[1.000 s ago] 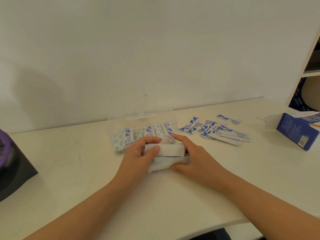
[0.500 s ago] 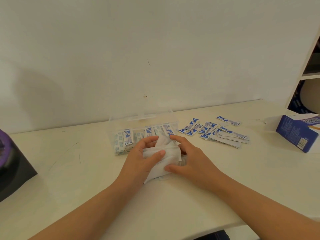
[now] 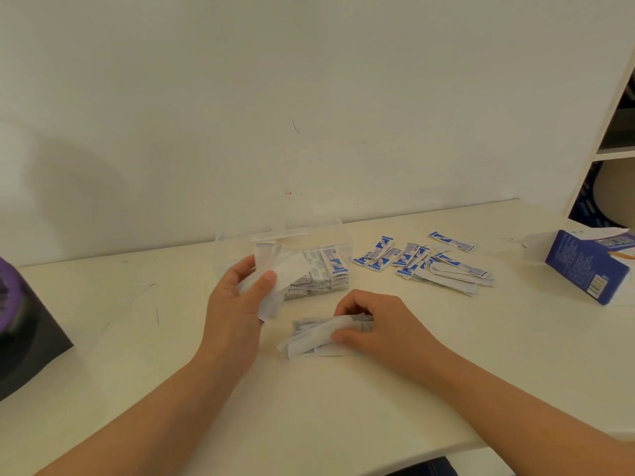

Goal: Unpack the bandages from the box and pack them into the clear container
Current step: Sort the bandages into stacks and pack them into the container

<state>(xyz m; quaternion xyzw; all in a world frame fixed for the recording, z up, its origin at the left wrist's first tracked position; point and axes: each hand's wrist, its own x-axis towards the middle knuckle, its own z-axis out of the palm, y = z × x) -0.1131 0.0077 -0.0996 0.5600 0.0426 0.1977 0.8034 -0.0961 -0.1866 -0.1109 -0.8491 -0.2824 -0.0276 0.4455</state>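
Note:
The clear container (image 3: 338, 240) stands open at the table's middle, its lid raised against the wall, with several blue-and-white bandages (image 3: 326, 273) stacked inside. My left hand (image 3: 237, 304) grips a bundle of white wrapped bandages (image 3: 283, 273) and holds it over the container's left half. My right hand (image 3: 374, 324) pinches a second bundle of white bandages (image 3: 316, 338) that lies on the table in front of the container. Loose bandages (image 3: 422, 262) lie spread to the container's right. The blue bandage box (image 3: 587, 266) lies open at the far right.
A black and purple object (image 3: 24, 331) sits at the table's left edge. White shelving (image 3: 604, 132) rises at the far right. The white table's (image 3: 343, 407) front edge runs close under my forearms.
The single bundle held by both hands has split. My left hand lifted its part up to the container. My right hand stayed low with the other part on the table.

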